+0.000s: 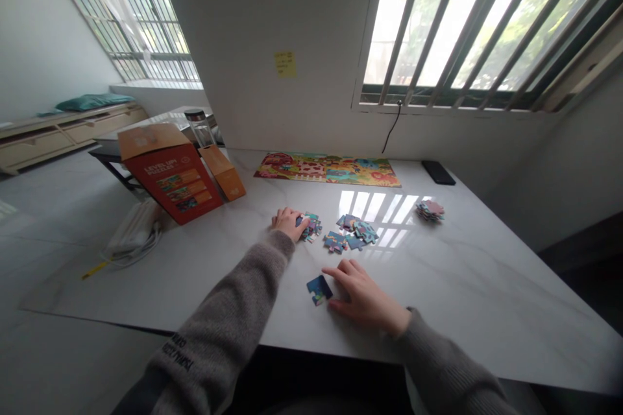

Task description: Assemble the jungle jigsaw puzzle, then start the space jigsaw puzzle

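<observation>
Jigsaw pieces (311, 228) lie in a loose pile on the marble table (467, 285), beneath the curled fingers of the left hand (289, 223); whether those fingers grip any piece cannot be determined. The right hand (365, 295) rests open, fingers spread, just beside a single jigsaw piece (320, 290). An assembled puzzle (327, 170) lies farther along the table.

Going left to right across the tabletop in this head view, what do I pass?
orange puzzle box → left hand → blue jigsaw piece → right hand → small stack of jigsaw pieces
</observation>
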### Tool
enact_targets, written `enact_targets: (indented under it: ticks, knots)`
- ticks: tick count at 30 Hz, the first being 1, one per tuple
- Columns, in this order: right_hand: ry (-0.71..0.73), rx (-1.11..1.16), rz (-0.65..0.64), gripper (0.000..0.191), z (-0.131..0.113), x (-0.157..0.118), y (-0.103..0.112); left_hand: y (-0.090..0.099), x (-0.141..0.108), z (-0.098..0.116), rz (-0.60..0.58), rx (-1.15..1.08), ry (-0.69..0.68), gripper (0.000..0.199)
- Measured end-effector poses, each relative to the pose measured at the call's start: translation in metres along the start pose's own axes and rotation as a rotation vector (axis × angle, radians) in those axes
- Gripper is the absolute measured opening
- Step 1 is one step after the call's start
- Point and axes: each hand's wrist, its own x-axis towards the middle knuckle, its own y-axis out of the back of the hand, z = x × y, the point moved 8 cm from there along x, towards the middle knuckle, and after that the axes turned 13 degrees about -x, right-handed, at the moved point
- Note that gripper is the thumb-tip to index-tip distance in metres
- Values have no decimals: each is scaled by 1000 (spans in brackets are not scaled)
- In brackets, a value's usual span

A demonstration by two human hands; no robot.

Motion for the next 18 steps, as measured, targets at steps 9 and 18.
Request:
enact_targets:
  ticks: [9, 18]
  knots:
    - [-32, -71, -19, 42, 14, 6, 2, 26, -14, 28, 214, -101, -271, 28]
    - [-210, -140, 111, 33, 93, -39, 26, -22, -72, 107, -172, -44, -771, 39]
